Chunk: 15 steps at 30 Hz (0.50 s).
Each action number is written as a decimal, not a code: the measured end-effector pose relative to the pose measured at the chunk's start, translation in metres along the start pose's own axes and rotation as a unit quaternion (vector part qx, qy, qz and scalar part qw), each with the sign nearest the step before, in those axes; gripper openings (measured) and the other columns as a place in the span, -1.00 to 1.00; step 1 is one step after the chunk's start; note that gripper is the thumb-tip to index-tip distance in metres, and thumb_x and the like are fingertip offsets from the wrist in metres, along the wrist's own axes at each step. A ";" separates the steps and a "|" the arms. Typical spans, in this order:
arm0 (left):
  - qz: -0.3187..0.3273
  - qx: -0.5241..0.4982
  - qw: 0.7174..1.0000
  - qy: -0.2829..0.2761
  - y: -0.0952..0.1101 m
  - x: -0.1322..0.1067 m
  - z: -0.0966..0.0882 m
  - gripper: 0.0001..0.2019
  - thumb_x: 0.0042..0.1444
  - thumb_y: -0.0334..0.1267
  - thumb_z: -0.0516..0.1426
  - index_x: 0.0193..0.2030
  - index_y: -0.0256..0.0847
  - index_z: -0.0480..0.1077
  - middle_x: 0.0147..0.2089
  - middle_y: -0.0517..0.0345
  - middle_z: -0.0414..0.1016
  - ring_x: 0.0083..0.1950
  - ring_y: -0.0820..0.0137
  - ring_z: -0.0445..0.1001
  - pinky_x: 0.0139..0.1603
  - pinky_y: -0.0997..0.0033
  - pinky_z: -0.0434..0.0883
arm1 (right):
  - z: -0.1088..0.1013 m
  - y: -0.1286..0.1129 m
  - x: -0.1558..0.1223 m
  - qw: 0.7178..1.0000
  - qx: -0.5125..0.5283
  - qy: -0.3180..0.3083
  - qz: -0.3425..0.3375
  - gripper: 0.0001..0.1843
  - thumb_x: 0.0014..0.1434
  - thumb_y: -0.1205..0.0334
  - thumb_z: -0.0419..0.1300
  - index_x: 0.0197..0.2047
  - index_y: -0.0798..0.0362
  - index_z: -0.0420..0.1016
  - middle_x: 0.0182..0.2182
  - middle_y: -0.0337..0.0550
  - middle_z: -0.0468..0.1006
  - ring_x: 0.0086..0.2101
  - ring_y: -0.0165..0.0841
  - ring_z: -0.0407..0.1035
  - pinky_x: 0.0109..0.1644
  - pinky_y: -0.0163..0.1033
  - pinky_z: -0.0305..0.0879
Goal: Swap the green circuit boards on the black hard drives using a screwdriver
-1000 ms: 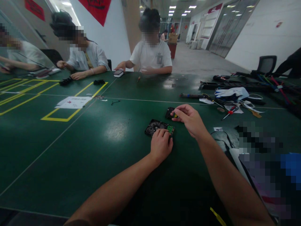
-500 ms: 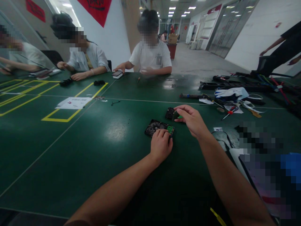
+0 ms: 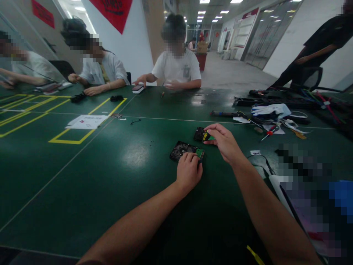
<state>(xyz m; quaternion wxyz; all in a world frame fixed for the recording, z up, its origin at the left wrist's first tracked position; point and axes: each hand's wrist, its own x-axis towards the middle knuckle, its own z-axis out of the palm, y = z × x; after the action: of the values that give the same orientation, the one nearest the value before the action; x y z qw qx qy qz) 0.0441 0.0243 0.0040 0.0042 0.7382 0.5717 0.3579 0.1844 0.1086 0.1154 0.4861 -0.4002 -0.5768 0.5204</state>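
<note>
My left hand [image 3: 189, 169] lies over a black hard drive [image 3: 178, 150], fingers curled onto its near right part. A green circuit board [image 3: 200, 152] shows at that drive's right end. Just behind and to the right, my right hand [image 3: 223, 142] pinches a small black-and-yellow piece [image 3: 206, 136] between thumb and fingers; its exact kind is unclear. Beyond that piece sits a smaller black drive-like unit [image 3: 198, 134], partly covered. Something green [image 3: 211, 138] shows by my right fingertips; I cannot tell which part it belongs to.
Several tiny bits [image 3: 151, 142] and a short black cable [image 3: 135, 121] lie on the green table [image 3: 91, 184]. To the right are a red-handled screwdriver [image 3: 269, 132], white gloves [image 3: 271, 110] and a dark tool [image 3: 223, 113]. Co-workers sit across the table; one person [image 3: 317, 48] stands far right.
The piece in my right fingers has turned, now showing yellow where it looked dark. My left hand has kept its place. The person at far right has come further into view.
</note>
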 end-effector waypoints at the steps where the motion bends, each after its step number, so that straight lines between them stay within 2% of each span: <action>1: 0.000 0.000 1.000 -0.001 0.000 0.000 0.000 -0.88 0.20 -0.33 0.21 -0.11 -0.14 0.45 0.02 0.01 0.52 0.11 0.13 0.44 0.18 0.01 0.44 | 0.000 0.000 0.000 1.000 0.003 -0.003 0.001 -0.87 0.15 0.13 0.28 -0.24 -0.03 0.58 -0.19 -0.17 0.51 -0.19 -0.30 0.40 -0.30 -0.25 0.54; 9: -0.001 0.000 1.000 0.001 0.000 0.000 0.000 -0.86 0.22 -0.33 0.20 -0.09 -0.14 0.46 0.03 0.01 0.52 0.10 0.12 0.43 0.18 0.00 0.43 | 0.002 0.002 0.002 0.998 0.053 0.010 0.025 -0.85 0.21 0.11 0.26 -0.20 -0.01 0.53 -0.24 -0.14 0.58 -0.16 -0.27 0.49 -0.17 -0.16 0.56; 15: 0.001 -0.001 1.000 0.004 -0.001 0.000 0.000 -0.86 0.20 -0.34 0.21 -0.10 -0.15 0.46 0.03 0.00 0.51 0.10 0.12 0.43 0.15 0.00 0.44 | 0.003 0.004 -0.001 1.000 0.013 -0.009 0.006 -0.75 0.15 0.06 0.38 -0.22 0.00 0.48 -0.27 -0.16 0.59 -0.19 -0.29 0.50 -0.18 -0.18 0.54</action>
<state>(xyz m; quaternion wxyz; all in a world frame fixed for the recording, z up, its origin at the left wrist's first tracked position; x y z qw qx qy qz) 0.0436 0.0243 0.0034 0.0025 0.7375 0.5703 0.3617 0.1818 0.1079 0.1114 0.4825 -0.3925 -0.5720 0.5347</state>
